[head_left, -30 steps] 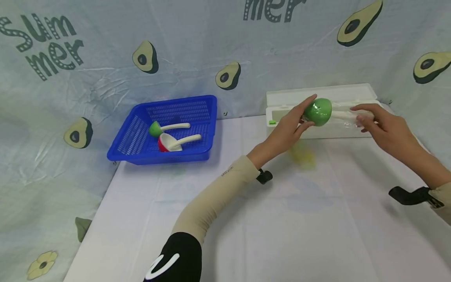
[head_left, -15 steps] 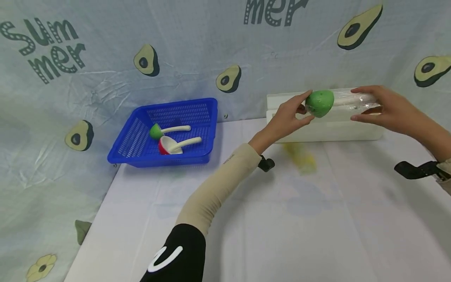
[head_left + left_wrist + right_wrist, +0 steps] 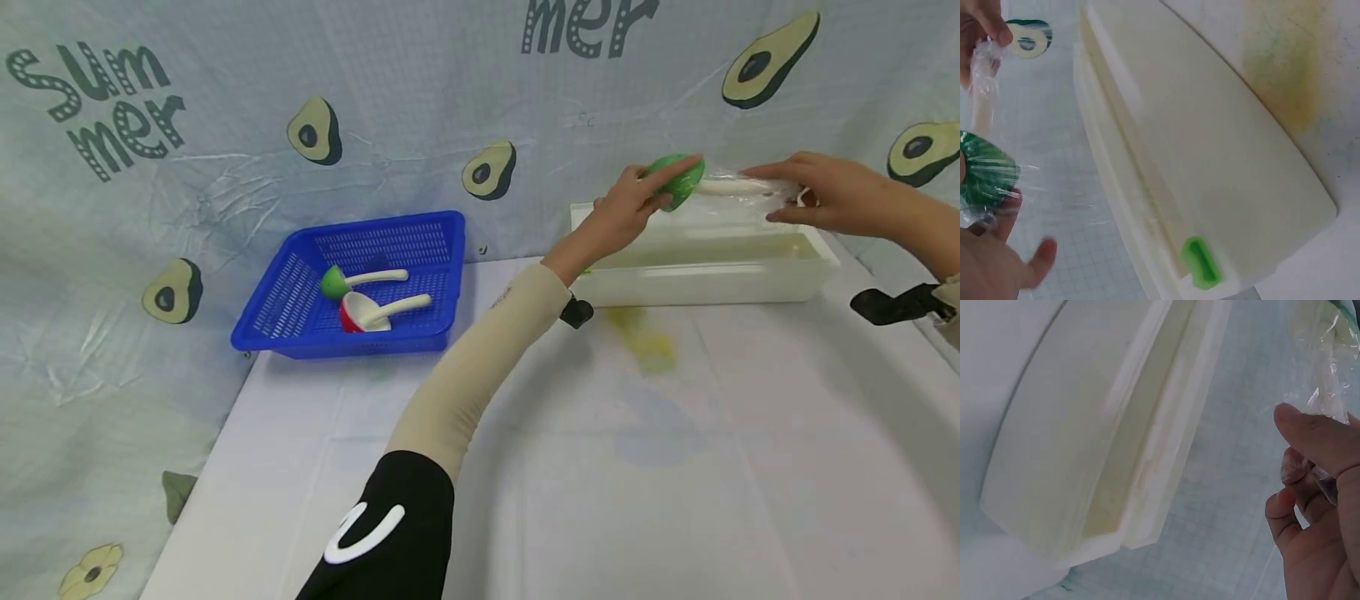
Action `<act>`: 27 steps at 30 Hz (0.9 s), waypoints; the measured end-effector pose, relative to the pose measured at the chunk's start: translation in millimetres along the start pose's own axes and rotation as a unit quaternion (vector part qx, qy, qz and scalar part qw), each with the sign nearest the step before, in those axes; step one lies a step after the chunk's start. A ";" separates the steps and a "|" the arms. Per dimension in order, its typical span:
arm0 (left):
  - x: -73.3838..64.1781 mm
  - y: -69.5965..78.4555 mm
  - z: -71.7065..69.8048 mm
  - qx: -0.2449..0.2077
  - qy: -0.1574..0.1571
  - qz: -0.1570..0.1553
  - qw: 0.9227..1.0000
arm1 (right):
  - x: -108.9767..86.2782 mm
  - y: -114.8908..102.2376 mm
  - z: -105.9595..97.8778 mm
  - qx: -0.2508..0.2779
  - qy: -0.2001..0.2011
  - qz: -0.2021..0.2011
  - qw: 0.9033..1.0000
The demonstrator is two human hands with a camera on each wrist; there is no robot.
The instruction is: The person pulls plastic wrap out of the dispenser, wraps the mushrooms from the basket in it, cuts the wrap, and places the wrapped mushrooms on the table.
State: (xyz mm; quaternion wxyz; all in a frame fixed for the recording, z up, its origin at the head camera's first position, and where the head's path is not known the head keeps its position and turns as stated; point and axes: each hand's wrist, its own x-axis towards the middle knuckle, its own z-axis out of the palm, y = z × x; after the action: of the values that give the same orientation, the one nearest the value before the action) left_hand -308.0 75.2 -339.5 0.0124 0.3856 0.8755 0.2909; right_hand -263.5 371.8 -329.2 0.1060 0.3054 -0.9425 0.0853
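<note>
1. The left hand (image 3: 626, 204) is grasping the green bowl end of a wrapped ladle (image 3: 681, 190), its fingers curving around the bowl.
2. The right hand (image 3: 847, 192) is pinching the far end of the pale handle, thumb and fingers closing on it through the clear plastic (image 3: 985, 69).
3. The wrapped ladle is hanging between both hands above a white box (image 3: 712, 285), its bowl pointing toward the person's left.
4. The box is standing open at the back of the desk (image 3: 637, 500), and a green clasp (image 3: 1202, 262) is showing near its left end.
5. A blue basket (image 3: 348, 343) is sitting well to the left; a green ladle (image 3: 335, 284) and a red ladle (image 3: 367, 313) are lying inside, side by side.
6. A printed sheet (image 3: 405, 100) is hanging behind everything.
</note>
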 end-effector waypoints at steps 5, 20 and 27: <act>8.9 -4.6 -8.0 -0.084 0.002 0.057 0.995 | 2.2 8.6 -2.6 -0.045 0.026 -0.042 0.998; 19.5 14.7 -39.6 -0.046 0.039 0.016 0.998 | 19.7 -2.6 -36.4 -0.028 0.029 0.038 0.998; 9.6 24.1 -49.2 -0.031 0.019 0.025 0.999 | 20.8 -3.9 -49.4 -0.013 0.021 0.061 0.998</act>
State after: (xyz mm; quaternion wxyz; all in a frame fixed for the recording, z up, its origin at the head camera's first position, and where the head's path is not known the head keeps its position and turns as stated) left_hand -310.8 70.0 -284.2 0.0007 0.4008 0.8564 0.3253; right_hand -270.3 368.2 -276.1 0.1246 0.2444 -0.9578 0.0861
